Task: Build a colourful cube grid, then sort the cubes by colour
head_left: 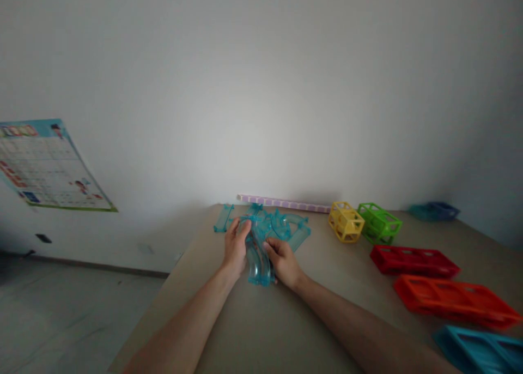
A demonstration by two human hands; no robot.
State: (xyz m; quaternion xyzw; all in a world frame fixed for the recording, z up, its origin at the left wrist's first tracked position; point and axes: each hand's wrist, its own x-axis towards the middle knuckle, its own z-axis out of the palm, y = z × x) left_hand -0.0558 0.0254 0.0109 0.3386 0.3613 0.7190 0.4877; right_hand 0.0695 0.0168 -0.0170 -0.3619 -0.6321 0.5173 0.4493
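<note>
Between my two hands are clear blue curved track pieces [258,262], two channels side by side with teal ends. My left hand [236,246] is closed around the upper left side, thumb on top. Along the right edge, my right hand [283,259] pinches the same pieces with thumb and fingers. Whether the two channels are joined or one part I cannot tell. Just behind lies a pile of more translucent teal track parts [281,225], partly hidden by my hands. A flat teal piece [223,219] rests left of the pile.
A purple patterned strip [286,203] lies along the wall. To the right stand a yellow cube frame [346,222] and a green one [379,223]. Nearer are red [414,261], orange [455,300] and blue [486,349] frame blocks. The table's left edge drops to the floor.
</note>
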